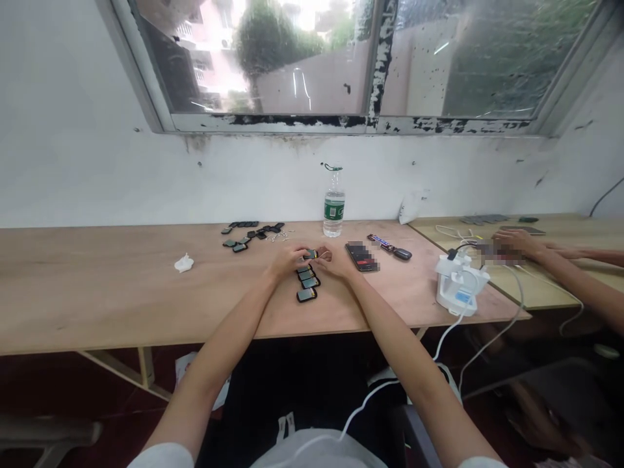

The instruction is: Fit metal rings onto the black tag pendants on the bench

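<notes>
Fingers of left hand (286, 260) and right hand (337, 261) closed on the edges of a small screen device (311, 254), light, stiff, fragile-looking, just below a water bottle (334, 211).

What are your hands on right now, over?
Left hand gripping small black device, right hand touching it. Overlapping row of similar devices just below. Smartphone beside right hand, not in the way.

White short sleeves (163, 457), white shirt (316, 452), bare forearms (214, 370) and hands (290, 260)
</notes>
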{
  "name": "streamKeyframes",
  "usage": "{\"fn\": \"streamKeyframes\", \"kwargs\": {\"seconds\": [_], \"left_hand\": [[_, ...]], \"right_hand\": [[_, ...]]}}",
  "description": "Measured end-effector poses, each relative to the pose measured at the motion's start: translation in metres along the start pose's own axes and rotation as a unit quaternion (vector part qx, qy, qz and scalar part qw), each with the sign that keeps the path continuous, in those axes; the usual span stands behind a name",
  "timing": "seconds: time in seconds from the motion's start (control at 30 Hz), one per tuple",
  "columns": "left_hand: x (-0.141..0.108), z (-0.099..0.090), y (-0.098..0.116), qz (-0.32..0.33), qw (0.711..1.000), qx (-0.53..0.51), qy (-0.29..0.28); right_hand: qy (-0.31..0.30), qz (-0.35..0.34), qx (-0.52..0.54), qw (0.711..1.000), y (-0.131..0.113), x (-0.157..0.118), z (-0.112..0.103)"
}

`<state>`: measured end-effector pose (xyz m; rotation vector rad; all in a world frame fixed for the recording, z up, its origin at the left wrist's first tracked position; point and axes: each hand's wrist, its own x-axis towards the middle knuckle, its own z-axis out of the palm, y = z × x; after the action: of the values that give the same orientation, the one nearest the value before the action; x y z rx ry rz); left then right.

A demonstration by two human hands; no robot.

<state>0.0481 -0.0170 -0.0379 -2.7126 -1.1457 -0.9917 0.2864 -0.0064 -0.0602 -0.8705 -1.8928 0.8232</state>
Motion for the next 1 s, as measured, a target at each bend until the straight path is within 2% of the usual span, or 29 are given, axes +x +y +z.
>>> {"fn": "streamKeyframes", "kwargs": {"seconds": [0.17,0.33,0.57,0.7,0.8,0.87,0.93,1.0], "left_hand": [[0.000,-0.001,0.004,0.011,1.000,0.010,-0.025],[0.001,-0.002,0.005,0.009,1.000,0.013,-0.020],[0.003,0.002,0.004,-0.007,1.000,0.001,-0.003],[0.002,0.006,0.000,0.001,1.000,-0.012,0.011],[0.002,0.008,-0.005,0.009,0.999,-0.019,0.048],[0.002,0.008,-0.010,-0.008,0.995,-0.027,0.101],[0.001,0.006,-0.017,-0.057,0.985,-0.042,0.160],[-0.001,0.002,-0.026,-0.127,0.968,-0.069,0.203]], "right_hand": [[-0.024,0.001,0.010,1.000,0.001,-0.001,0.000],[-0.025,0.011,0.023,0.999,-0.001,-0.002,-0.001],[0.072,-0.011,-0.009,0.997,-0.004,0.004,0.003],[0.089,-0.024,-0.026,0.995,-0.002,0.006,0.004],[0.109,-0.035,-0.025,0.993,0.002,0.009,0.003],[0.144,-0.026,-0.039,0.989,0.006,0.011,-0.002],[0.153,-0.003,-0.091,0.984,0.010,0.011,-0.009],[0.110,0.022,-0.169,0.979,0.014,0.009,-0.016]]}}
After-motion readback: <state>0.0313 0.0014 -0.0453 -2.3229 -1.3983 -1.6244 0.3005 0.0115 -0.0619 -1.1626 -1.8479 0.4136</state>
